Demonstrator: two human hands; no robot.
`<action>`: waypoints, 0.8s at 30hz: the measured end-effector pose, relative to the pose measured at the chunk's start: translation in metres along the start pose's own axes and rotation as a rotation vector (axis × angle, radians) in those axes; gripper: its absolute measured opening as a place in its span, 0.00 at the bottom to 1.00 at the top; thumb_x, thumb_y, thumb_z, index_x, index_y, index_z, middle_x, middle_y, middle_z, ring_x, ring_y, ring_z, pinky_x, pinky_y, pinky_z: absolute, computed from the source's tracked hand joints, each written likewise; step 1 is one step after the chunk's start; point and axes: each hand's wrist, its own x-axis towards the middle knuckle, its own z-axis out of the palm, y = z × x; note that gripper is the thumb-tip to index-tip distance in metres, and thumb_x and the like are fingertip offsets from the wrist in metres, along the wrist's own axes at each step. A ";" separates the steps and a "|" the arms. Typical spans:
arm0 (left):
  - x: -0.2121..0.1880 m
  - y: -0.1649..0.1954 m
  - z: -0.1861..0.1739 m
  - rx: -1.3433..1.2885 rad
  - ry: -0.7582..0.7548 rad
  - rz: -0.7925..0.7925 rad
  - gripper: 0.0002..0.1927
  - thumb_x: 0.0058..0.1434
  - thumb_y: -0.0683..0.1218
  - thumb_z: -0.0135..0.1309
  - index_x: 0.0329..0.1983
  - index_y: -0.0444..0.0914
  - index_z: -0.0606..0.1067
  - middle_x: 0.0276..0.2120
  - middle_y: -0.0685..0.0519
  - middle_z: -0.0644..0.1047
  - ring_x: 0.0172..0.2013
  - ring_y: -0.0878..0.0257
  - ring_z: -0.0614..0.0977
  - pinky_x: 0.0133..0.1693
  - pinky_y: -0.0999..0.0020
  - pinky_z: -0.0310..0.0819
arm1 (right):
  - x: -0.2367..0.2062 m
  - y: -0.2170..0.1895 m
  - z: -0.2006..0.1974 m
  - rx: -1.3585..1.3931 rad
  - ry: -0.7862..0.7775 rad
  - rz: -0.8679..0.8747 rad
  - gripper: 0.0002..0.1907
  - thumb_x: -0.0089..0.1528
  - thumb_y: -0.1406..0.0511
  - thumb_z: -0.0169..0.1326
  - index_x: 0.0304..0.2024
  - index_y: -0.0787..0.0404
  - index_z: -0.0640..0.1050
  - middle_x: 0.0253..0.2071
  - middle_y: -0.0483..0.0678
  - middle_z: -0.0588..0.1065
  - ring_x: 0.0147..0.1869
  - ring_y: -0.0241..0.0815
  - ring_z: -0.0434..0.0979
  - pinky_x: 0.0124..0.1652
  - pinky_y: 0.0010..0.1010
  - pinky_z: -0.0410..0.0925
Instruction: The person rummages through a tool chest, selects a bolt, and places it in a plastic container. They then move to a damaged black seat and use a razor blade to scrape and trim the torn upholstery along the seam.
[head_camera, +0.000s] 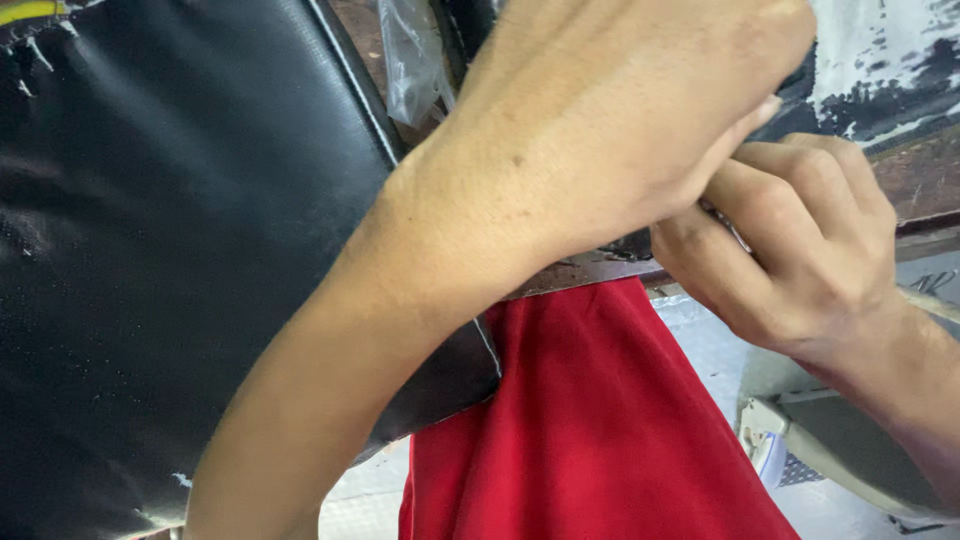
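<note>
A person's left hand (600, 130) presses the black vinyl seat cover (170, 230) at its edge while the right hand (790, 240), grip clenched on a small metal tool (730, 228), works there, the edge apparently unfinished.

A big black padded cushion (170, 250) fills the left side. It looks like soft leather, with small white marks and scuffs on it. A strip of yellow (30, 10) shows at its top left corner. At the top, a piece of clear plastic wrap (405, 60) hangs down. At the top right is a dark surface with patchy white paint (880, 60). Under it runs a brown, rusty-looking ledge (925, 180). Low down, the floor (365, 500) is pale grey with a bumpy pattern. At the bottom right sits a grey metal part (840, 440). The light is bright and even.
</note>
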 end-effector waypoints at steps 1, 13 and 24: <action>0.000 -0.001 0.001 -0.013 0.015 0.004 0.06 0.53 0.41 0.62 0.25 0.33 0.78 0.18 0.46 0.75 0.18 0.55 0.79 0.20 0.59 0.68 | 0.000 -0.001 0.002 0.005 0.010 0.003 0.10 0.54 0.73 0.65 0.37 0.68 0.79 0.36 0.53 0.75 0.37 0.49 0.76 0.37 0.37 0.70; 0.001 -0.005 0.005 -0.019 0.041 0.018 0.05 0.42 0.38 0.62 0.21 0.31 0.77 0.15 0.43 0.74 0.15 0.53 0.78 0.18 0.60 0.67 | -0.008 0.004 0.005 0.049 -0.051 -0.012 0.07 0.56 0.74 0.61 0.37 0.69 0.78 0.31 0.53 0.76 0.35 0.48 0.78 0.35 0.35 0.70; 0.002 -0.003 0.008 -0.030 0.069 0.016 0.04 0.44 0.37 0.62 0.23 0.31 0.78 0.15 0.44 0.75 0.17 0.54 0.79 0.19 0.61 0.69 | -0.009 0.007 0.005 0.017 -0.017 -0.026 0.08 0.57 0.73 0.62 0.39 0.68 0.79 0.32 0.52 0.77 0.36 0.48 0.78 0.38 0.36 0.69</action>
